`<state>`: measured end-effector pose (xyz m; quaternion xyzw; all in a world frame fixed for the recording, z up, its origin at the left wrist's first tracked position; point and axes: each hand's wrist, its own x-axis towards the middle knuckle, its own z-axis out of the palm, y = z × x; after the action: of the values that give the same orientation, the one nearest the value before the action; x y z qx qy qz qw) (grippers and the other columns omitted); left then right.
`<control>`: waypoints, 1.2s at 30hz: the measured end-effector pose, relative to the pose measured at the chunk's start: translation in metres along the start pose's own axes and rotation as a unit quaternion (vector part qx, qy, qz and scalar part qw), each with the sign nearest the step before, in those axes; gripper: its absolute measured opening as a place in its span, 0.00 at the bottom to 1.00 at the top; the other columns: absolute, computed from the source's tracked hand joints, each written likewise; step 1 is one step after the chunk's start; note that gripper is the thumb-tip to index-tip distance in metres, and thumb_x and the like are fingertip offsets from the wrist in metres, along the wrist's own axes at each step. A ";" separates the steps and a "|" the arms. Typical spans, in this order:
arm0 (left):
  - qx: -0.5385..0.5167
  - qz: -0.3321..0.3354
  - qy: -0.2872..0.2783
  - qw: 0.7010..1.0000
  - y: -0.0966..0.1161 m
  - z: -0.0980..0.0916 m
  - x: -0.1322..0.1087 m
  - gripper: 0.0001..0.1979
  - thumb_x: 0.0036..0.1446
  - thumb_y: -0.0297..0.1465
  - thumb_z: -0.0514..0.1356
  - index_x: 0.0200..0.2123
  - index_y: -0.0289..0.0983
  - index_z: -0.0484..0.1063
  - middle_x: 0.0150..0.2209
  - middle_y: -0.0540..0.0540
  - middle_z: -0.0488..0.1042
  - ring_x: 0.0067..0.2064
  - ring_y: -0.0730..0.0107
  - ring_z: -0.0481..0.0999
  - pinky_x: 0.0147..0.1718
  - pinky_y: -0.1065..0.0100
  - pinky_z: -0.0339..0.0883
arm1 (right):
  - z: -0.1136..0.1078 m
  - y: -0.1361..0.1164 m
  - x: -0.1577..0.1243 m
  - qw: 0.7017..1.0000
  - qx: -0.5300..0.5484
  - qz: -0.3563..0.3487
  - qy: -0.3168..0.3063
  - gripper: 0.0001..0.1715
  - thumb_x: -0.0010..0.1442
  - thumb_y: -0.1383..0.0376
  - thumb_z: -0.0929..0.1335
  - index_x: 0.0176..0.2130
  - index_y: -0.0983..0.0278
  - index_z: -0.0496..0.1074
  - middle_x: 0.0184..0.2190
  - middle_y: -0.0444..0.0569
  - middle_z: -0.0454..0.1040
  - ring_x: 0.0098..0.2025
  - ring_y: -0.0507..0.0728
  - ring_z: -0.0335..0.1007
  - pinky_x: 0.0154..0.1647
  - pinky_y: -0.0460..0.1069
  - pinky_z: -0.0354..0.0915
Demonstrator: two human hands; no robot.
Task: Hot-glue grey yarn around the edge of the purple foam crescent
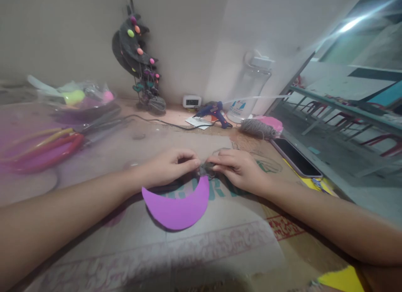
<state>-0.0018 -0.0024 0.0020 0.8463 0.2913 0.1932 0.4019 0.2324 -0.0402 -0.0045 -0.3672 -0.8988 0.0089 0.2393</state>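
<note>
A purple crescent cutout [179,210] lies over the cardboard, its curved belly toward me. Grey yarn [205,169] is bunched around its upper right tip. My left hand [176,164] is closed, thumb and forefinger pinching at that tip beside the yarn. From the other side my right hand [238,166] pinches the grey yarn between thumb and fingers. A loose strand loops behind the right hand toward a ball of grey yarn [256,127] at the back right. Exactly what sits between the left fingertips is partly hidden.
A blue glue gun [212,112] rests on white paper near a small clock [191,101] and a clear bottle [248,91]. Right of my hands lies a phone [297,157]. Red-handled scissors [67,143] lie left. A decorated grey crescent [133,45] hangs on the wall.
</note>
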 end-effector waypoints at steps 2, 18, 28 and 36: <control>-0.001 -0.002 -0.002 1.000 0.000 0.000 0.000 0.17 0.63 0.40 0.51 0.29 0.36 0.70 0.27 0.50 0.70 0.32 0.70 0.69 0.33 0.69 0.61 | -0.001 -0.001 0.000 1.000 0.018 0.004 0.006 0.16 0.67 0.61 0.62 0.46 0.64 0.76 0.31 0.49 0.76 0.33 0.53 0.69 0.34 0.47 0.60; -0.028 -0.010 -0.009 1.000 0.001 0.001 0.000 0.18 0.64 0.41 0.49 0.30 0.36 0.67 0.28 0.51 0.67 0.32 0.71 0.67 0.33 0.70 0.61 | -0.002 -0.002 0.000 0.999 0.037 0.023 0.004 0.16 0.67 0.62 0.63 0.48 0.66 0.75 0.31 0.50 0.75 0.33 0.54 0.69 0.36 0.47 0.61; -0.004 -0.009 -0.010 1.000 0.000 0.000 0.000 0.18 0.64 0.41 0.49 0.30 0.36 0.69 0.27 0.50 0.69 0.32 0.70 0.69 0.33 0.70 0.61 | -0.002 -0.003 0.000 0.999 0.029 0.018 -0.004 0.16 0.67 0.61 0.62 0.48 0.64 0.75 0.31 0.49 0.75 0.34 0.54 0.69 0.36 0.48 0.61; 0.007 -0.017 -0.006 1.000 0.002 0.000 0.000 0.17 0.63 0.41 0.50 0.30 0.36 0.70 0.27 0.50 0.70 0.32 0.69 0.69 0.33 0.70 0.62 | -0.002 0.001 -0.001 1.000 -0.008 -0.007 0.004 0.16 0.67 0.61 0.62 0.49 0.64 0.74 0.30 0.49 0.74 0.33 0.54 0.68 0.34 0.48 0.60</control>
<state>-0.0015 -0.0035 0.0036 0.8451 0.3047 0.1795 0.4009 0.2345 -0.0409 -0.0038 -0.3632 -0.9003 -0.0012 0.2399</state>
